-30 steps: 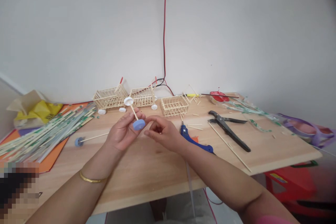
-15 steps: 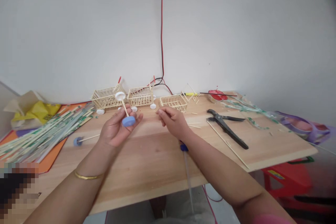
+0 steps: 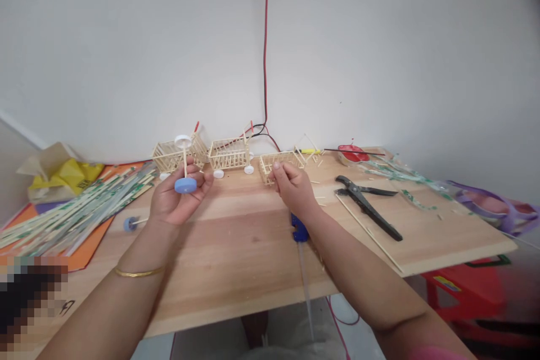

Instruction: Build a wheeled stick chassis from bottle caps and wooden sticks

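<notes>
My left hand [image 3: 179, 194] is closed round a wheel axle, a thin wooden stick with a white bottle cap [image 3: 183, 139] on its upper end and a blue bottle cap [image 3: 185, 185] on its lower end. The axle stands nearly upright. Thumb and fingers of my right hand [image 3: 294, 183] are pinched together; whatever they may hold is too small to make out. Just behind that hand sits a small stick-built cart basket [image 3: 270, 166], with no wheels visible. A blue glue gun [image 3: 299, 228], partly covered by my right wrist, has a translucent stick running past the table edge.
Two stick carts with white wheels, a left cart [image 3: 171, 156] and a middle cart [image 3: 229, 154], stand by the wall. Another capped stick [image 3: 131, 224] lies left, near bundled sticks [image 3: 93, 202]. Black pliers [image 3: 369, 208] and a long stick [image 3: 367, 230] lie right. A red stool [image 3: 464, 287] stands below.
My left hand has moved left with the axle, which is now more upright. My right hand has shifted right, in front of the wheelless basket, uncovering more of the glue gun.
</notes>
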`<state>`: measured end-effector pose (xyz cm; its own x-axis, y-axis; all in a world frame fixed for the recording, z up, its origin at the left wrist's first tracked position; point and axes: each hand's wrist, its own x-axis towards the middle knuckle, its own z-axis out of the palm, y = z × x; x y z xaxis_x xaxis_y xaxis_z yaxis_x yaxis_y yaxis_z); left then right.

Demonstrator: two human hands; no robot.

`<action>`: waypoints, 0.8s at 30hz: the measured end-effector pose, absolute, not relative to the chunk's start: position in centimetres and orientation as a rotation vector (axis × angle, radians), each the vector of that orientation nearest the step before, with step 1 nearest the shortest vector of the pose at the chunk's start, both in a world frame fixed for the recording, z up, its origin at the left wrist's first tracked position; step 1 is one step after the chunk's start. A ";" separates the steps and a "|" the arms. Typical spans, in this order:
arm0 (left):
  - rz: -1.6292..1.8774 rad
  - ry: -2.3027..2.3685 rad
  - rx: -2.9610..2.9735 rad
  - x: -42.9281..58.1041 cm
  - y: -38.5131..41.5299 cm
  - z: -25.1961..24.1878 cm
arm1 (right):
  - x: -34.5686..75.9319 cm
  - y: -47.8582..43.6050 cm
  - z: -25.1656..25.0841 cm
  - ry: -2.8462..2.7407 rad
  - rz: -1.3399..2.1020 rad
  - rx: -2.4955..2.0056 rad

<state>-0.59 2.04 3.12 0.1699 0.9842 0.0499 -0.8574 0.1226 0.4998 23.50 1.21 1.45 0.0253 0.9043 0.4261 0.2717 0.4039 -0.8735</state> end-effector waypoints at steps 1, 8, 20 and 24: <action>1.379 0.326 0.468 -0.7 2.1 3.1 | 23.4 1.0 1.5 -1.539 0.672 -1.093; 1.357 0.314 0.493 -0.6 1.8 2.9 | 23.2 1.0 1.5 -1.544 0.606 -1.077; 1.116 0.479 0.600 2.8 -0.3 1.8 | 20.4 -0.6 -0.1 -1.983 1.302 -0.828; 1.121 0.459 0.630 2.5 -0.1 1.9 | 21.7 0.2 0.6 -1.864 1.099 -0.945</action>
<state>2.47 -0.07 1.87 0.3733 0.9273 -0.0274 -0.6803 0.2937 0.6715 21.72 0.21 0.63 -0.4366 0.8679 0.2367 0.2135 0.3556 -0.9099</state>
